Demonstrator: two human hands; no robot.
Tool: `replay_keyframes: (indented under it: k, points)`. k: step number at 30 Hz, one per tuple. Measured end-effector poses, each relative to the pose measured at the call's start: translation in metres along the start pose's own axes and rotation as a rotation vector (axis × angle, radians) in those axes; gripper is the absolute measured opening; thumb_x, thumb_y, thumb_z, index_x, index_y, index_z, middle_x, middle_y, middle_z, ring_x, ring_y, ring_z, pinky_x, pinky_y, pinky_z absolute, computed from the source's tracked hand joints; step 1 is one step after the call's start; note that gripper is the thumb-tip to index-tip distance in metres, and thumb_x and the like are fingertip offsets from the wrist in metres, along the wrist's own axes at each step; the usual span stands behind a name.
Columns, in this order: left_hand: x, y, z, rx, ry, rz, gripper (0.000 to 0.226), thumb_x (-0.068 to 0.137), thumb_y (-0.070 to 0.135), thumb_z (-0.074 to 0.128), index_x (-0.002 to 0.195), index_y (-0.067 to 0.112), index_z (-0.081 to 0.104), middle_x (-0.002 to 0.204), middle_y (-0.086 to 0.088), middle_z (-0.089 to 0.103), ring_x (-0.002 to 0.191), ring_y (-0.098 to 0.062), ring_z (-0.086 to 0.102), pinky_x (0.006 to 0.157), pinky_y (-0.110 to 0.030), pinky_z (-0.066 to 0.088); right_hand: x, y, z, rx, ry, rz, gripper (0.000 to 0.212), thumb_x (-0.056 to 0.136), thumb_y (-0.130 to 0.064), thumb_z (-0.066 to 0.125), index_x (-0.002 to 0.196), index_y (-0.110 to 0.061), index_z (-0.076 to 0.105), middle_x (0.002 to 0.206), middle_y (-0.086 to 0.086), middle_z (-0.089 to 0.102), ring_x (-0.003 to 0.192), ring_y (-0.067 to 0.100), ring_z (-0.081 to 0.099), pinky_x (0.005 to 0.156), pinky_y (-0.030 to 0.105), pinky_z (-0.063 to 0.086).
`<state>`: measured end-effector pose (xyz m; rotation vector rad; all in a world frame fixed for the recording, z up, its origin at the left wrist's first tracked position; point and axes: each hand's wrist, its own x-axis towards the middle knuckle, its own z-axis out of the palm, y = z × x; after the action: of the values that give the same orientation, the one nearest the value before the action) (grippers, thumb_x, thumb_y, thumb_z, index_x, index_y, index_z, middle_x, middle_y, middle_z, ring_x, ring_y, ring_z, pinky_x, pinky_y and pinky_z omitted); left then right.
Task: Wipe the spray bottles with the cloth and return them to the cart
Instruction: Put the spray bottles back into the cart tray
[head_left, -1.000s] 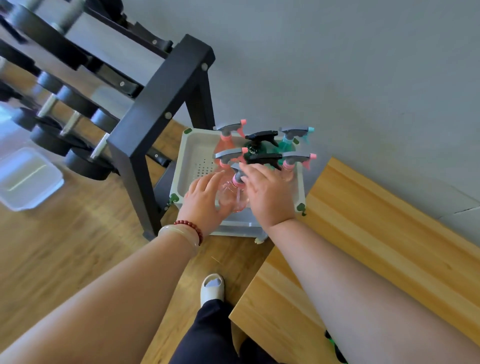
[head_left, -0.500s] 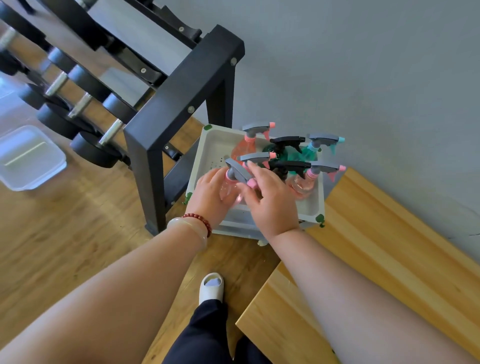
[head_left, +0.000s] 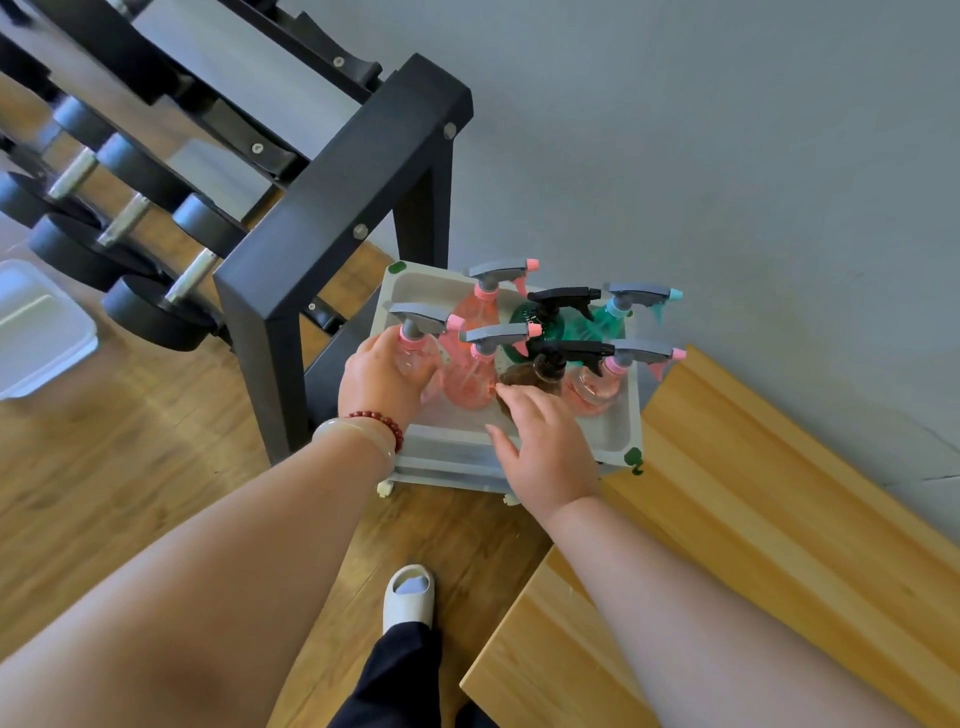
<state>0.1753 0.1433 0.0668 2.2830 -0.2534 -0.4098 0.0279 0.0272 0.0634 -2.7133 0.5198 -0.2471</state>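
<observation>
The left hand (head_left: 382, 382) grips a clear pink plastic spray bottle with a grey trigger (head_left: 418, 349) at the white plastic cart's (head_left: 615, 441) left side. The right hand (head_left: 545, 449), fingers loosely spread and holding nothing, hangs over the cart's near rim.

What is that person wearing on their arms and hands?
No sleeves and no gloves: both arms are bare. The wrist of the left hand wears a dark red bead bracelet and, beside it, a smooth pale bangle. The right hand and its wrist wear nothing, and no rings show.
</observation>
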Motion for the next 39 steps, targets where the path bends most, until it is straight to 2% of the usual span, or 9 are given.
replay_keyframes:
  k: [7,11,14,19,22,27,30,33,39]
  points:
    - [0.014,-0.01,0.019,-0.019,-0.033,0.009,0.033,0.094,0.025,0.064,0.126,0.018,0.059,0.133,0.001,0.044,0.115,-0.014,0.044,0.093,-0.021,0.03,0.007,0.013,0.021,-0.02,-0.124,0.079,0.044,0.094,-0.025,0.064,0.135,-0.01,0.057,0.129,0.009,0.06,0.121,0.028,0.053,0.098,0.04,0.049]
    - [0.026,-0.023,0.023,-0.027,-0.11,-0.018,0.036,0.095,0.025,0.061,0.131,0.022,0.055,0.132,-0.002,0.043,0.12,-0.022,0.046,0.099,-0.028,0.038,0.01,0.019,0.031,-0.017,-0.217,0.138,0.046,0.096,-0.025,0.061,0.139,-0.01,0.054,0.137,0.012,0.054,0.127,0.031,0.047,0.104,0.046,0.045]
    - [0.033,-0.025,0.021,-0.046,-0.112,-0.028,0.045,0.095,0.026,0.059,0.138,0.031,0.047,0.127,0.001,0.046,0.12,-0.019,0.046,0.104,-0.041,0.043,0.009,0.024,0.035,-0.01,-0.301,0.195,0.051,0.1,-0.03,0.053,0.148,-0.017,0.041,0.156,0.01,0.031,0.142,0.029,0.03,0.114,0.042,0.032]
    - [0.038,-0.03,0.031,-0.089,-0.122,-0.024,0.048,0.09,0.028,0.067,0.133,0.031,0.047,0.134,0.007,0.044,0.13,-0.021,0.043,0.108,-0.043,0.043,0.003,0.035,0.049,-0.153,-0.47,0.188,0.062,0.103,-0.043,0.038,0.157,-0.032,0.009,0.165,0.002,-0.011,0.15,0.031,0.0,0.121,0.043,0.008]
    - [0.039,-0.03,0.04,-0.065,-0.074,-0.074,0.054,0.093,0.02,0.064,0.142,0.028,0.041,0.144,0.001,0.031,0.13,-0.017,0.038,0.111,-0.032,0.039,-0.001,0.04,0.062,-0.278,-0.619,0.167,0.068,0.103,-0.054,0.022,0.15,-0.036,-0.023,0.156,-0.001,-0.036,0.148,0.032,-0.021,0.118,0.046,-0.014]
    - [0.048,-0.038,0.044,-0.116,-0.028,-0.07,0.048,0.093,0.018,0.062,0.135,0.032,0.044,0.132,0.001,0.051,0.118,-0.018,0.054,0.101,-0.043,0.05,-0.002,0.043,0.071,-0.334,-0.649,0.172,0.075,0.1,-0.061,0.021,0.132,-0.037,-0.043,0.142,0.0,-0.048,0.144,0.032,-0.032,0.099,0.046,-0.038]
    - [0.052,-0.043,0.047,-0.059,-0.042,-0.073,0.054,0.094,0.021,0.063,0.142,0.028,0.04,0.139,-0.004,0.05,0.127,-0.023,0.05,0.105,-0.048,0.046,-0.001,0.043,0.073,-0.35,-0.68,0.171,0.083,0.099,-0.061,0.026,0.125,-0.037,-0.05,0.139,0.0,-0.053,0.141,0.032,-0.038,0.095,0.046,-0.041]
    - [0.047,-0.044,0.052,-0.018,-0.027,-0.011,0.057,0.095,0.03,0.063,0.146,0.026,0.038,0.146,-0.003,0.036,0.135,-0.024,0.035,0.113,-0.039,0.034,-0.001,0.043,0.073,-0.345,-0.71,0.176,0.087,0.099,-0.061,0.029,0.122,-0.038,-0.052,0.139,0.0,-0.055,0.131,0.027,-0.047,0.096,0.046,-0.041]
    - [0.045,-0.045,0.056,-0.007,0.035,-0.018,0.056,0.097,0.026,0.06,0.148,0.02,0.037,0.145,-0.005,0.038,0.132,-0.024,0.04,0.114,-0.043,0.037,0.0,0.042,0.073,-0.361,-0.722,0.176,0.093,0.098,-0.061,0.032,0.121,-0.037,-0.055,0.136,0.0,-0.057,0.131,0.028,-0.047,0.095,0.047,-0.042]
